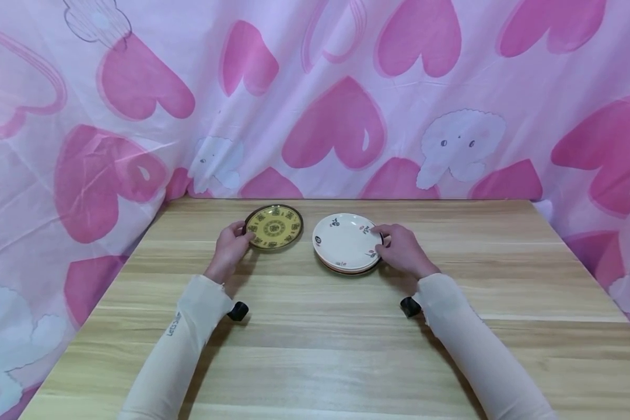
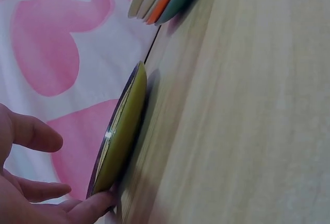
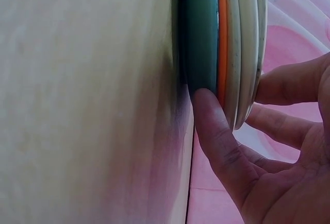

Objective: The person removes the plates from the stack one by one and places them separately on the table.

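Observation:
A yellow plate with dark patterns and a dark rim sits at the back left of the wooden table. My left hand is at its left edge; in the left wrist view one fingertip touches the plate's underside by the rim, while the other fingers in view are spread above it. To its right is a stack of several plates, topped by a white plate with small floral prints. Below it show cream rims, an orange plate and a green plate lowest. My right hand grips the stack's right edge, one finger against the green plate.
The wooden table reaches back to a pink curtain printed with hearts and cartoon animals. A narrow gap separates the yellow plate from the stack. Black wrist devices show below both sleeves.

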Demonstrator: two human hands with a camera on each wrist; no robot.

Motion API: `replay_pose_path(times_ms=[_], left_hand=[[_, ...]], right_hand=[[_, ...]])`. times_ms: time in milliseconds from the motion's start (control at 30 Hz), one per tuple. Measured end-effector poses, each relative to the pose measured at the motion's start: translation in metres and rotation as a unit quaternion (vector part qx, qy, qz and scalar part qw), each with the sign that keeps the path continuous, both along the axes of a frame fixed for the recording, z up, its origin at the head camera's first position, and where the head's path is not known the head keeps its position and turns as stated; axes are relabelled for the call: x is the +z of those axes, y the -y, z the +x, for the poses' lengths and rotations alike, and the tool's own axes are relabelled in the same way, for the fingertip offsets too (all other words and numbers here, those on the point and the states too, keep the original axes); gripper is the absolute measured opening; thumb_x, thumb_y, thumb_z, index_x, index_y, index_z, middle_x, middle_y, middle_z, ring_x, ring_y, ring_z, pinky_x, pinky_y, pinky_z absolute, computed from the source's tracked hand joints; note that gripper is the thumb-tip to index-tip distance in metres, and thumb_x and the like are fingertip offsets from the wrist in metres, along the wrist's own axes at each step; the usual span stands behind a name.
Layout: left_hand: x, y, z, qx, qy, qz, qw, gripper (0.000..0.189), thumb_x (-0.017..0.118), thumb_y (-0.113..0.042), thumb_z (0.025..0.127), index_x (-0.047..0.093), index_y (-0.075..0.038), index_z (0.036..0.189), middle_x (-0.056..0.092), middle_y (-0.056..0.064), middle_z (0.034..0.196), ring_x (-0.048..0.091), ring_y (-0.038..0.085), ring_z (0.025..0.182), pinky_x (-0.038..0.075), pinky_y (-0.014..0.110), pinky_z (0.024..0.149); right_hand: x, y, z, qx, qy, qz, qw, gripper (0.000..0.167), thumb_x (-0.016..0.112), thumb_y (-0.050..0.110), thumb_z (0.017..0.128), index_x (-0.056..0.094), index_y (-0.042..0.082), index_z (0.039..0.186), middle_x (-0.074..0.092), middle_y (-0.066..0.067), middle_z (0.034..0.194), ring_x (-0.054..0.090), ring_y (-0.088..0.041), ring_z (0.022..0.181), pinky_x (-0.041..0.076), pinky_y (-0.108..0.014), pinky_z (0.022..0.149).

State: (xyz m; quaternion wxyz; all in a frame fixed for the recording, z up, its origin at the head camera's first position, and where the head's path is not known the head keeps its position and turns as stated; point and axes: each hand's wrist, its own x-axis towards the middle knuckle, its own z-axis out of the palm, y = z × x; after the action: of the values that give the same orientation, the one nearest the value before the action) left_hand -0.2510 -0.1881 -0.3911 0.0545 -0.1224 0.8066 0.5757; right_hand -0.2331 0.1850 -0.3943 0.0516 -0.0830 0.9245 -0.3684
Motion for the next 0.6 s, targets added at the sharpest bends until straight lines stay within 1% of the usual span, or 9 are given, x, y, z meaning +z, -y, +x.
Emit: replay_pose_path(times_ms=[100,200,333,400,467,600], left_hand=[[0.0,-0.001,0.002,-0.008,-0.005,-0.021,0.9997,0.065,0.05,-0.013,0.101,0.022,-0.001,0.158,0.033,0.025,0.16,0.035,0.033,0.149,0.033,0.041,0.123],[0.001,0.001,0.004,-0.01,-0.009,-0.03,0.9995,0.066,0.051,-0.014,0.101,0.021,0.0,0.158,0.03,0.025,0.161,0.033,0.036,0.15,0.032,0.043,0.124],[0.005,0.005,0.004,-0.009,-0.02,-0.055,0.9982,0.066,0.052,-0.016,0.101,0.022,-0.001,0.158,0.025,0.025,0.164,0.029,0.037,0.152,0.029,0.044,0.126],[0.008,0.007,0.004,-0.01,-0.026,-0.065,0.9975,0.066,0.051,-0.018,0.101,0.021,-0.001,0.158,0.022,0.023,0.165,0.026,0.037,0.153,0.027,0.045,0.126],[0.009,0.008,0.004,-0.011,-0.027,-0.067,0.9973,0.068,0.051,-0.019,0.101,0.02,-0.001,0.158,0.02,0.022,0.166,0.024,0.037,0.154,0.025,0.045,0.127],[0.01,0.008,0.004,-0.009,-0.03,-0.058,0.9978,0.068,0.051,-0.017,0.1,0.018,-0.001,0.158,0.018,0.021,0.167,0.023,0.036,0.155,0.025,0.044,0.127]], right_hand=[[0.0,0.0,0.0,-0.005,0.0,-0.001,1.0,0.048,0.058,0.006,0.091,0.057,0.003,0.139,0.06,-0.022,0.128,0.064,-0.026,0.092,0.054,-0.025,0.061],[-0.001,0.001,-0.001,-0.006,0.007,-0.007,0.9999,0.048,0.058,0.006,0.091,0.057,0.003,0.139,0.06,-0.022,0.127,0.064,-0.026,0.09,0.055,-0.026,0.059],[-0.001,0.002,-0.001,-0.004,0.014,-0.01,0.9998,0.048,0.058,0.007,0.092,0.056,0.004,0.14,0.059,-0.022,0.125,0.063,-0.027,0.093,0.056,-0.027,0.059],[0.0,0.002,-0.001,-0.005,0.01,-0.007,0.9999,0.048,0.058,0.007,0.092,0.057,0.005,0.14,0.059,-0.021,0.125,0.063,-0.027,0.094,0.055,-0.026,0.06],[0.0,0.002,-0.001,-0.006,0.007,-0.005,0.9999,0.048,0.058,0.007,0.092,0.057,0.004,0.14,0.059,-0.022,0.126,0.062,-0.028,0.095,0.055,-0.026,0.06],[0.0,0.0,0.001,-0.008,0.012,-0.007,0.9999,0.048,0.058,0.006,0.091,0.057,0.004,0.139,0.06,-0.022,0.124,0.062,-0.028,0.096,0.055,-0.026,0.059]])
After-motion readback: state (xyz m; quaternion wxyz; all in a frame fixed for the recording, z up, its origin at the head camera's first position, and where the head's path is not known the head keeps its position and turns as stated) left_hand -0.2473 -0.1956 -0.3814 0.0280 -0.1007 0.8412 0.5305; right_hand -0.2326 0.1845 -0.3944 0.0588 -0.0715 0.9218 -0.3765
